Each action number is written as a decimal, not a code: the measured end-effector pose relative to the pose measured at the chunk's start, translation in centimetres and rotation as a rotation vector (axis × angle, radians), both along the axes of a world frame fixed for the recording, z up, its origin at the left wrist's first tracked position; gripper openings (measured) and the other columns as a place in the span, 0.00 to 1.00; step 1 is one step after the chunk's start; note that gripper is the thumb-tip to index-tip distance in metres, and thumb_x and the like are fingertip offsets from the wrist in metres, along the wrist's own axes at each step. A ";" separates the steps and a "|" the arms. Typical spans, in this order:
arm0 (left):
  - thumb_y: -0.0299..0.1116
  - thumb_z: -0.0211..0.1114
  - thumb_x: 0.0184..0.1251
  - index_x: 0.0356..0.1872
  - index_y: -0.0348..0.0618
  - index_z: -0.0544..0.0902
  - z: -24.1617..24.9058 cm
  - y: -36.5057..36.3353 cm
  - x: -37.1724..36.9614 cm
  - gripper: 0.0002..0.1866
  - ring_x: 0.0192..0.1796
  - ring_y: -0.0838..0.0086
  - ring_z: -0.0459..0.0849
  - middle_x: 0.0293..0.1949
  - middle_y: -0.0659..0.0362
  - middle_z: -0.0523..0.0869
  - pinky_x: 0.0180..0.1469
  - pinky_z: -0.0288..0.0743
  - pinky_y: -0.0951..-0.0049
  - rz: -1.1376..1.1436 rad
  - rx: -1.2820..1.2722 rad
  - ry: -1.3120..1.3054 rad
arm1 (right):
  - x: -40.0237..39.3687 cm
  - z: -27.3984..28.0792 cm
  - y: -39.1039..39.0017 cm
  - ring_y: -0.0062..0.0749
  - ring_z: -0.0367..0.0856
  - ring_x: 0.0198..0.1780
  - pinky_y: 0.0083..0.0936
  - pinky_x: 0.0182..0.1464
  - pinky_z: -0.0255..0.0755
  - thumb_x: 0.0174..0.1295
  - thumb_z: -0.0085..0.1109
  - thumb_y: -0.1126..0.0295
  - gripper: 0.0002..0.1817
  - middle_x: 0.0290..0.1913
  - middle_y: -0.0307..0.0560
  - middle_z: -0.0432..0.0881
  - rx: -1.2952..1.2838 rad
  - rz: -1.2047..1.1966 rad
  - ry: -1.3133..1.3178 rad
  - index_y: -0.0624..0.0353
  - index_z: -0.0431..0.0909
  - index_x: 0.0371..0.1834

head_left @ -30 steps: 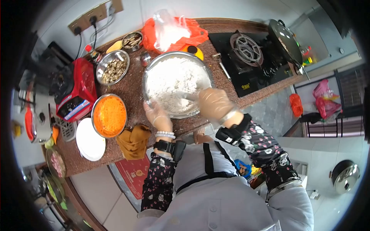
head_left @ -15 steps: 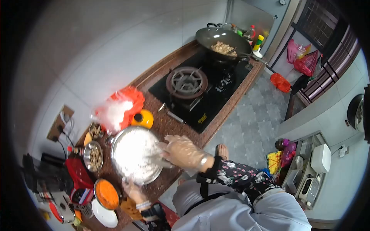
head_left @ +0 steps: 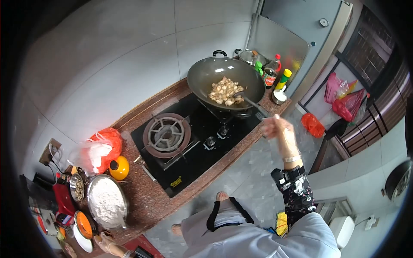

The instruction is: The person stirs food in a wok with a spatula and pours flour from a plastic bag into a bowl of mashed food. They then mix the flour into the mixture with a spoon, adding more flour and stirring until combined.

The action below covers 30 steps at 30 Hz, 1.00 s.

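While the wok [head_left: 227,81] sits on the far burner with pale food chunks, its steel spatula [head_left: 254,104] leans out toward the right hand [head_left: 278,131], which is near the handle; it is blurred, so I cannot tell its fingers. The left hand [head_left: 106,247], low at the near left counter edge, shows fingers loosely apart, near the round flour bowl [head_left: 106,202].

We have turned from the flour bowl [head_left: 106,202] toward the stove. Our gloved right hand [head_left: 277,129] has left the flour and now reaches out near the handle of the spatula [head_left: 251,102] in the wok [head_left: 226,81]. Our left hand [head_left: 106,244] has come off the bowl's rim and hangs low beside the counter edge.
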State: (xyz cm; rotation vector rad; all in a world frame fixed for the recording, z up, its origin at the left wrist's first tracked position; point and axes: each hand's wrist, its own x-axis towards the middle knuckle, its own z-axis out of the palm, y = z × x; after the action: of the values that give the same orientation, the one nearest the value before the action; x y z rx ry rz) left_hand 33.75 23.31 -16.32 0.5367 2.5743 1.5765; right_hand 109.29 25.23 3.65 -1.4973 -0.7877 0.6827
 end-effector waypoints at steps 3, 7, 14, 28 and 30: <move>0.34 0.67 0.62 0.64 0.36 0.74 2.7 -1.6 6.0 0.29 0.47 0.61 0.83 0.50 0.43 0.84 0.53 0.75 0.65 -0.022 -0.142 0.300 | 6.8 -1.1 1.6 0.46 0.84 0.36 0.38 0.43 0.76 0.63 0.60 0.47 0.27 0.34 0.57 0.85 -0.351 -0.331 -0.881 0.65 0.80 0.44; 0.27 0.64 0.66 0.66 0.37 0.72 4.4 -2.4 10.4 0.26 0.45 0.71 0.81 0.47 0.48 0.83 0.50 0.75 0.71 0.000 -0.109 0.248 | 8.2 -2.2 4.5 0.52 0.82 0.48 0.40 0.51 0.75 0.55 0.67 0.46 0.30 0.42 0.62 0.84 -0.620 -0.129 -0.891 0.65 0.79 0.46; 0.32 0.67 0.63 0.66 0.47 0.74 7.2 -1.3 11.8 0.28 0.40 0.67 0.81 0.44 0.50 0.83 0.46 0.75 0.65 0.134 -0.039 0.232 | 7.4 -2.7 8.6 0.54 0.83 0.49 0.42 0.53 0.74 0.57 0.66 0.54 0.22 0.43 0.62 0.84 -0.751 0.020 -0.941 0.63 0.83 0.44; 0.38 0.60 0.73 0.62 0.36 0.75 11.4 0.4 17.2 0.22 0.48 0.78 0.79 0.53 0.57 0.81 0.50 0.76 0.74 -0.361 0.381 -0.083 | -12.0 4.4 6.7 0.09 0.59 0.21 0.17 0.22 0.53 0.68 0.60 0.57 0.16 0.20 0.24 0.67 -0.147 0.559 -0.063 0.51 0.75 0.24; 0.38 0.61 0.72 0.62 0.36 0.75 12.5 0.7 17.0 0.22 0.49 0.76 0.80 0.53 0.56 0.81 0.50 0.76 0.73 -0.411 0.371 -0.218 | -21.4 2.9 8.4 0.09 0.58 0.20 0.14 0.21 0.53 0.70 0.57 0.61 0.15 0.19 0.24 0.62 -0.244 1.030 0.209 0.51 0.72 0.25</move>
State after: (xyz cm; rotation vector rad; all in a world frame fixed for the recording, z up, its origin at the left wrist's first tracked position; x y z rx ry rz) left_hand 50.71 23.96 -3.85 0.8078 1.8711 1.8345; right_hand 87.92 33.61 6.57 -1.1230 -1.3436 1.7149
